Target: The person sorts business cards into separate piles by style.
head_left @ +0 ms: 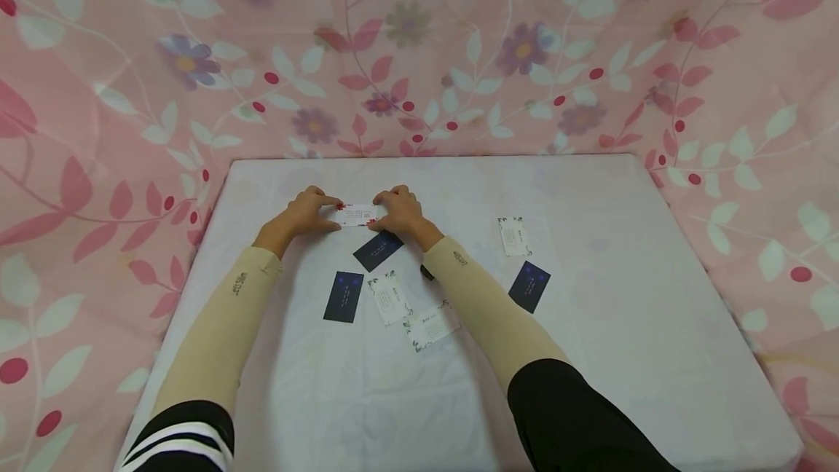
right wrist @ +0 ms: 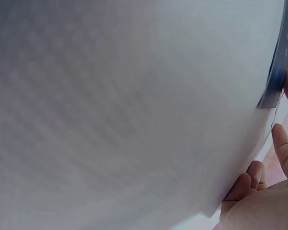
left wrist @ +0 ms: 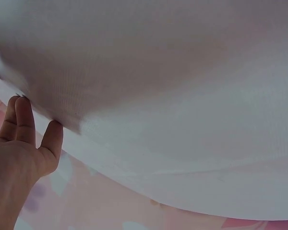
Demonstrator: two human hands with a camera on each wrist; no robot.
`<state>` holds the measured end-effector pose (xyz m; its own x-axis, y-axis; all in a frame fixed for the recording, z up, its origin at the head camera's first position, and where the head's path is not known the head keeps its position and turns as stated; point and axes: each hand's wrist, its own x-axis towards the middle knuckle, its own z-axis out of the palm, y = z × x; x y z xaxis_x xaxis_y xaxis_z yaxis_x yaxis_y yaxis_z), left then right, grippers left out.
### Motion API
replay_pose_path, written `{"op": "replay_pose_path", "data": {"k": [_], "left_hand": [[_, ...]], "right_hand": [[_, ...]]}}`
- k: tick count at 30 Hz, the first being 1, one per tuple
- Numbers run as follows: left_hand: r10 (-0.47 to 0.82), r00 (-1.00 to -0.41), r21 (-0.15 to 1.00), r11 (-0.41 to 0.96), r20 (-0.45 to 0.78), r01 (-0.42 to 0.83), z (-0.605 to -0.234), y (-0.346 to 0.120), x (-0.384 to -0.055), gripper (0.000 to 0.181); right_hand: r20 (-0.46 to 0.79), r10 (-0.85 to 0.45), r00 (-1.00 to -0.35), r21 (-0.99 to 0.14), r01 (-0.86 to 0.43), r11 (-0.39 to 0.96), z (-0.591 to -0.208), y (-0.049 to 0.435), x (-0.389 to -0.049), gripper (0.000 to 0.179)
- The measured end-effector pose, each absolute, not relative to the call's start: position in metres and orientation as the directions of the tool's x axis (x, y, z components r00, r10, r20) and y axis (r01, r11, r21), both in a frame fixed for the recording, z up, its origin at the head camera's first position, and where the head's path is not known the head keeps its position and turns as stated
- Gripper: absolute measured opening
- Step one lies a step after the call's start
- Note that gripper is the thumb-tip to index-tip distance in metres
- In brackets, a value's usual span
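A small white card with red flowers in its corners (head_left: 357, 215) lies near the far side of the table, between both hands. At its left end my left hand (head_left: 304, 211) pinches it between thumb and forefinger. My right hand (head_left: 401, 211) holds the right end the same way. Just below it lies a dark blue card (head_left: 379, 250), close to the right thumb. In the left wrist view my left hand (left wrist: 17, 153) shows at the left edge, the card nearly out of frame. The right wrist view has my right hand (right wrist: 264, 196) beside a dark blue card (right wrist: 274, 72).
Nearer me lie another dark blue card (head_left: 344, 297) and two white cards with green leaves, one upper (head_left: 390, 299) and one lower (head_left: 432, 326). A dark piece (head_left: 427, 272) is mostly hidden under my right forearm. Further right are a leafy white card (head_left: 514, 237) and a dark blue card (head_left: 529, 287).
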<state>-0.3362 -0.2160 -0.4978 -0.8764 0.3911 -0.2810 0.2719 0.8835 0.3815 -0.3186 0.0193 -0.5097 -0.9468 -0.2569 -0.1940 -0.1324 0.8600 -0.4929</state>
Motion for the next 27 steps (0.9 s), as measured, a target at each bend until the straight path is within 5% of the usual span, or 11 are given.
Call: {"op": "replay_pose_path", "data": {"k": [13, 21, 27], "left_hand": [[0.385, -0.879, 0.418, 0.874, -0.282, 0.249, -0.498, -0.218, -0.336, 0.083], [0.444, -0.873, 0.478, 0.822, -0.202, 0.308, -0.504, -0.223, -0.334, 0.089], [0.45, -0.881, 0.493, 0.805, -0.146, 0.33, -0.513, -0.236, -0.322, 0.087]], "right_hand": [[-0.255, -0.322, -0.912, -0.544, -0.14, 0.828, -0.511, 0.028, -0.329, 0.072], [-0.268, -0.412, -0.871, -0.708, -0.112, 0.697, -0.502, 0.05, -0.327, 0.094], [-0.183, -0.473, -0.862, -0.674, -0.24, 0.699, -0.483, 0.072, -0.308, 0.113]]}}
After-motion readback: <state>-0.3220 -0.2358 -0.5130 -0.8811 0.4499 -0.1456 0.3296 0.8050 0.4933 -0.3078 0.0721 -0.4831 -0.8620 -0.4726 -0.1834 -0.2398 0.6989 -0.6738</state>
